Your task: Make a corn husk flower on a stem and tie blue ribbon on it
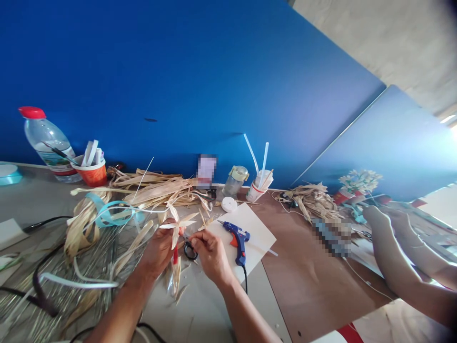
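My left hand (160, 250) is closed on a pale corn-husk flower (175, 226) with spread, pointed petals. Just to its right, my right hand (211, 252) is pinched close to the petals; whatever is between its fingertips is too small to make out. A black ring-shaped handle (190, 251), like that of scissors, shows beside the right fingertips. Below the flower are a red strip (175, 256) and more husk pieces (174, 276); whether they join the flower is unclear. A blue glue gun (238, 240) lies on a white sheet (255, 226) right of my hands.
Dried husks (157, 186) and thin wires (96, 267) cover the left side, with a teal ribbon (103, 213). Behind stand a water bottle (50, 147), a red cup (93, 174), a glass jar (235, 182) and a cup of glue sticks (255, 192). Another person's arms (396, 252) are at right.
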Demonstrator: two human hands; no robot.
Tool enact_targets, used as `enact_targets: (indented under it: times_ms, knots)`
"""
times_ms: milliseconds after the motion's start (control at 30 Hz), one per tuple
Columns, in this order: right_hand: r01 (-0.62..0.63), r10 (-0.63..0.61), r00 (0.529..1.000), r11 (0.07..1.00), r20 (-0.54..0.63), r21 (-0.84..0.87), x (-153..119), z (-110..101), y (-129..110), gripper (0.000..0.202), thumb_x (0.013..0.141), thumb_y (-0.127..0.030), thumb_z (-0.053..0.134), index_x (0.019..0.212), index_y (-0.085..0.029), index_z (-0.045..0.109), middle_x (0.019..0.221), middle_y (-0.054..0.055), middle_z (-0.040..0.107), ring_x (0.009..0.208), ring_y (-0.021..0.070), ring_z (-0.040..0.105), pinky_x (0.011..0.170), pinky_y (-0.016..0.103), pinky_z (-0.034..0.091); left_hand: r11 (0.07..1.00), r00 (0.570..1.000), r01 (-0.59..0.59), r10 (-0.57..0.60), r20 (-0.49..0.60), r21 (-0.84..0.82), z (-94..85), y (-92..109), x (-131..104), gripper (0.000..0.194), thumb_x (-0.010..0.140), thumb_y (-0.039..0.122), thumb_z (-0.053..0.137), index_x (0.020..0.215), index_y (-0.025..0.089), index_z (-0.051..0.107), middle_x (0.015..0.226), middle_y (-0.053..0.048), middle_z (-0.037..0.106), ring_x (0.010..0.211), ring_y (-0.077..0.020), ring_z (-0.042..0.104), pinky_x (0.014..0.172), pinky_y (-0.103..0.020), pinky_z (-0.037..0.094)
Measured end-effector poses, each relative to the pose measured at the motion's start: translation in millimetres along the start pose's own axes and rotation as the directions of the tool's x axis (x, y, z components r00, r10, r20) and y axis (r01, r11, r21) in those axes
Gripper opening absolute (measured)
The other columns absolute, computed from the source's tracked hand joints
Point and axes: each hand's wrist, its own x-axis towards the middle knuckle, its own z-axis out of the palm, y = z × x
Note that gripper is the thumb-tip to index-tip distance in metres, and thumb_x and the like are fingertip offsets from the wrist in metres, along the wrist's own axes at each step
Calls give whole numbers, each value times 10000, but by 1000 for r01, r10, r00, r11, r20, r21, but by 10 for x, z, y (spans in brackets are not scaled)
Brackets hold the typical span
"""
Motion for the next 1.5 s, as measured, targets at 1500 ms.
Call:
enact_targets:
  times_ms: [1500]
  knots:
    - [-6, -16, 978, 995, -206, -104, 48, 55, 76, 143, 757, -235, 501, 616, -211, 495, 580, -29, 487, 558, 135, 415, 545, 254, 321, 997, 979, 72, -75, 190, 22, 32, -122, -26, 161, 723, 299, 729, 696, 184, 620, 672, 3, 568, 603, -131, 489, 561, -227, 387]
